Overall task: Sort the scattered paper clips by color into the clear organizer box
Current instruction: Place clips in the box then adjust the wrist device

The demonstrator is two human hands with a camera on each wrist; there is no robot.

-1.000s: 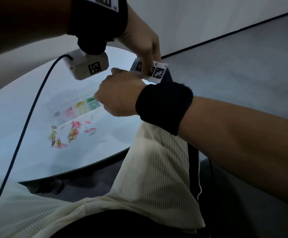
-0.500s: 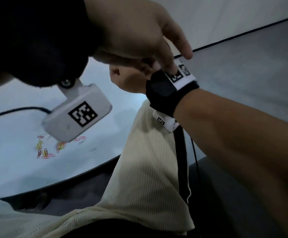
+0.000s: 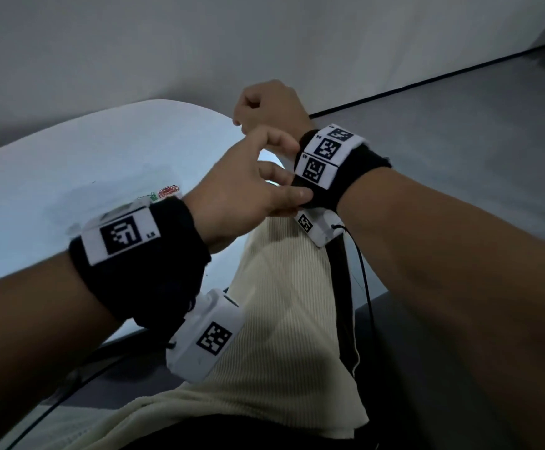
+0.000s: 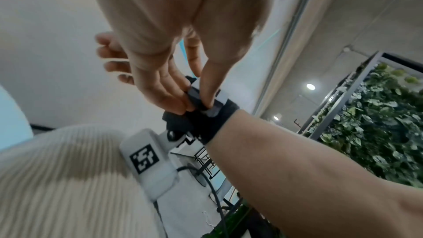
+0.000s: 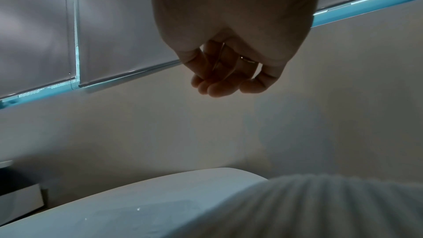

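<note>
Both arms sit lower in the head view than half a sec ago, and the left wrist cam (image 3: 204, 339), which then hung over the table w/ its marker up, now lies down by the lap.

Nearest: cream ribbed trousers (image 3: 284, 319) fill the bottom of the view, both forearms crossing above them. Left hand (image 3: 248, 186) reaches across to the right wristband (image 3: 336, 167); thumb and curled fingers pinch the band's black strap just under the white marker tags. The left wrist view shows it best: fingertips (image 4: 183, 106) bunched on the strap edge, index laid along the white tag. Judging by that grip, this is a strap fix, prob. tightening or re-seating the band so the right wrist cam (image 3: 321, 227) stays put — not a sorting move.

Right hand (image 3: 264, 107) is held up and away from the table, fingers curled in loose, holding nothing as far as the right wrist view shows; a ring on one finger. Likely kept slack so the wrist stays steady for the other hand.

Farther back: the white round table (image 3: 53, 173). Paper clips (image 3: 167, 191) — only a small red bunch and a bit of green show past the left wristband (image 3: 125, 235); the clear organizer box is prob. there too, but it's too faint and hidden to make out. Scattered clips aren't in view now. Sorting is on hold; both hands are well apart from the clips.
</note>
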